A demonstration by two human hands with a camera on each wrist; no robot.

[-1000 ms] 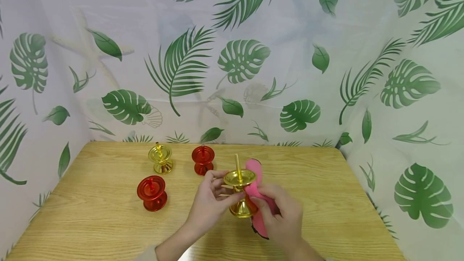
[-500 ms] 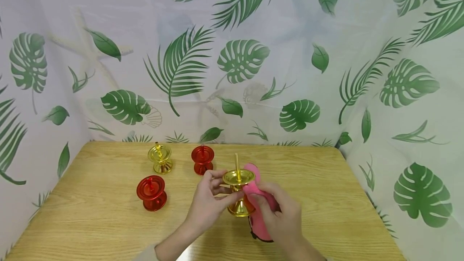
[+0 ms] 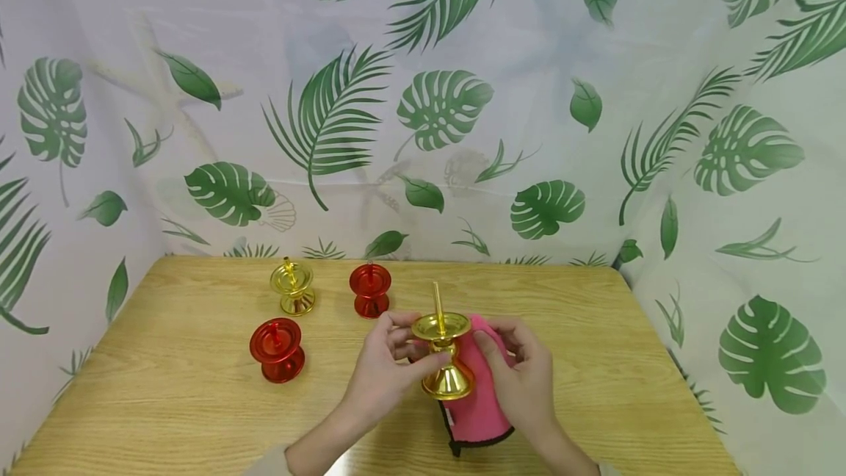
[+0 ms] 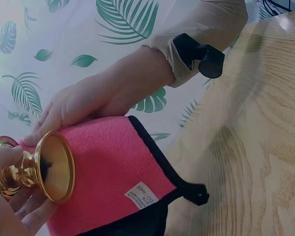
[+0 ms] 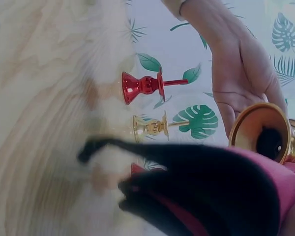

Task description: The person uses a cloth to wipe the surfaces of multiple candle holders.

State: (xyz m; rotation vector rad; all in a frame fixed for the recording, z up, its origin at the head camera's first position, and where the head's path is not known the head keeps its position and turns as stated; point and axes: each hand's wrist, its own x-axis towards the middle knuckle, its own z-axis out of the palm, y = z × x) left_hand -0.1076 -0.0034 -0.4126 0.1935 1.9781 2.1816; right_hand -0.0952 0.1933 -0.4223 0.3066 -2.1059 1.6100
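My left hand (image 3: pixel 377 366) grips a shiny gold candle holder (image 3: pixel 449 380) by its narrow middle, off the table and upright, its spike pointing up. In the left wrist view the underside of its hollow base (image 4: pixel 59 167) faces the camera. On the right, my right hand (image 3: pixel 529 373) pinches a pink cloth (image 3: pixel 479 413) with black edging between thumb and fingers. The cloth hangs behind and beside the candle holder, touching it or very near. A white label (image 4: pixel 141 195) and a black corner loop (image 4: pixel 194 193) show on the cloth.
Two red candle holders (image 3: pixel 277 351) and a second gold one (image 3: pixel 292 289) stand on the wooden table (image 3: pixel 165 402), left of my hands and toward the back. Behind the table hangs a white leaf-print curtain (image 3: pixel 502 35).
The pink cloth has swung behind the gold candle holder and spread out downward. My right hand has shifted its hold on it. The candle holder has moved slightly right.
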